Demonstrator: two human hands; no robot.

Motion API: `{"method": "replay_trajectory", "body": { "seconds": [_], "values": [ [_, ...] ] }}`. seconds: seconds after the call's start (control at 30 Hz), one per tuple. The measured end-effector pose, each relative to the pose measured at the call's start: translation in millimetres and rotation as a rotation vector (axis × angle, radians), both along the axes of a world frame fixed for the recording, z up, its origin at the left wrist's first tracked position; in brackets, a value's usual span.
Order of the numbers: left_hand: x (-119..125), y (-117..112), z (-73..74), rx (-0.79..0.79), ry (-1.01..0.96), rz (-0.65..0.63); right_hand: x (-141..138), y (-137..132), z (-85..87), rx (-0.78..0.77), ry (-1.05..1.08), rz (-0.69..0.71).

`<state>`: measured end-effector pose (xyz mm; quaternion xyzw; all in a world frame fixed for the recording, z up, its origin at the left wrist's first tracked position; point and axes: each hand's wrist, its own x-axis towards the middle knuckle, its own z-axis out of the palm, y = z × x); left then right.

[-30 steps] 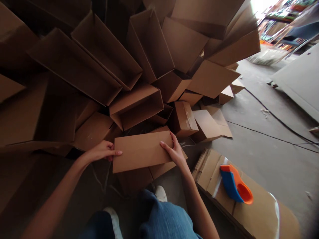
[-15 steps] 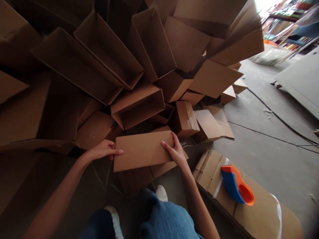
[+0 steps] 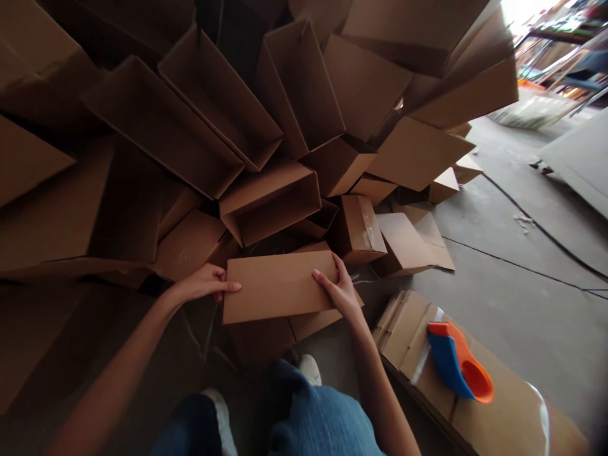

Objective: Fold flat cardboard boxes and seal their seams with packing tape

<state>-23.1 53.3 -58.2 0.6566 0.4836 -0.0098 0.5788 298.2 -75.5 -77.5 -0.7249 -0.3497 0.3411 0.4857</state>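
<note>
Cardboard piece [image 3: 278,288] between left hand [image 3: 205,283] and right hand [image 3: 341,290], each grip closed on an opposite end.

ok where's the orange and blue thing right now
In the head view, the orange and blue thing is at lower right, lying on the strapped cardboard stack, to the right of the right hand.

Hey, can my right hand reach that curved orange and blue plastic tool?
Probably yes, after letting go: your right hand grips a rectangular brown cardboard panel, but the tool lies uncovered on the flat brown cardboard stack beyond it.
</note>
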Motion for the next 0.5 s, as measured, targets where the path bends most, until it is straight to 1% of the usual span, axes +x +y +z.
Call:
{"method": "replay_trajectory", "body": {
  "seconds": [0.17, 0.33, 0.4, 0.43, 0.47, 0.5],
  "values": [
    [0.2, 1.8, -0.9, -0.034, -0.002, -0.006, 0.2, -0.5, -3.5, 0.021, 0.011, -0.004],
    [2.8, 5.2, 5.8, -0.051, 0.038, -0.045, 3.0, 0.4, -4.7, 0.002, -0.021, 0.048],
    [4.3, 4.8, 11.0, -0.051, 0.069, -0.067, 14.3, -6.3, -3.2, 0.005, -0.040, 0.075],
    [5.1, 4.1, 14.0, -0.037, 0.090, -0.080, 23.4, -13.1, -2.3, 0.021, -0.067, 0.061],
    [5.7, 3.3, 16.8, -0.011, 0.115, -0.091, 34.5, -22.4, -2.0, 0.037, -0.125, 0.033],
    [6.1, 2.5, 19.3, 0.021, 0.137, -0.101, 47.1, -34.2, -2.4, 0.031, -0.214, -0.028]
  ]
}}
